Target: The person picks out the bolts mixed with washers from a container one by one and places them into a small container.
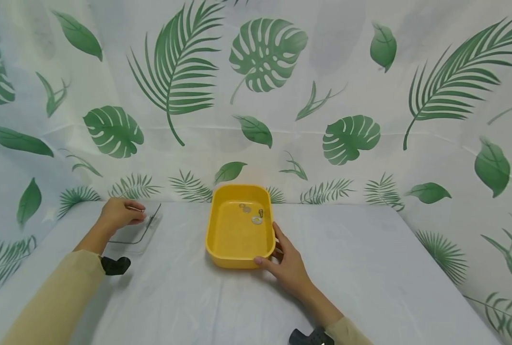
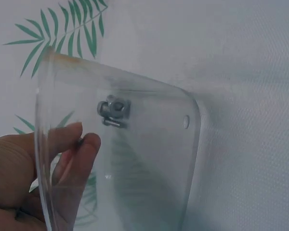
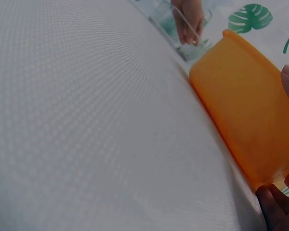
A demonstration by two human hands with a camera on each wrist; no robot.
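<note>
In the head view my left hand (image 1: 121,213) is at the clear plastic container (image 1: 149,234) on the left. The left wrist view shows its thumb and finger pinching a small dark piece (image 2: 80,141), mostly hidden by the fingertips. Behind the clear wall lies a small cluster of metal bolts and nuts (image 2: 114,109). My right hand (image 1: 291,266) grips the near right corner of a yellow tray (image 1: 238,263), thumb at the front rim and fingers along the side. Inside the tray are a flat washer (image 1: 257,220), a small screw (image 1: 261,212) and other small round metal pieces (image 1: 246,209).
A white cloth (image 1: 174,297) covers the table. Behind it hangs a white curtain (image 1: 282,143) printed with green leaves, which also runs along both sides. The yellow tray stands near the table's back edge, to the right of the clear container.
</note>
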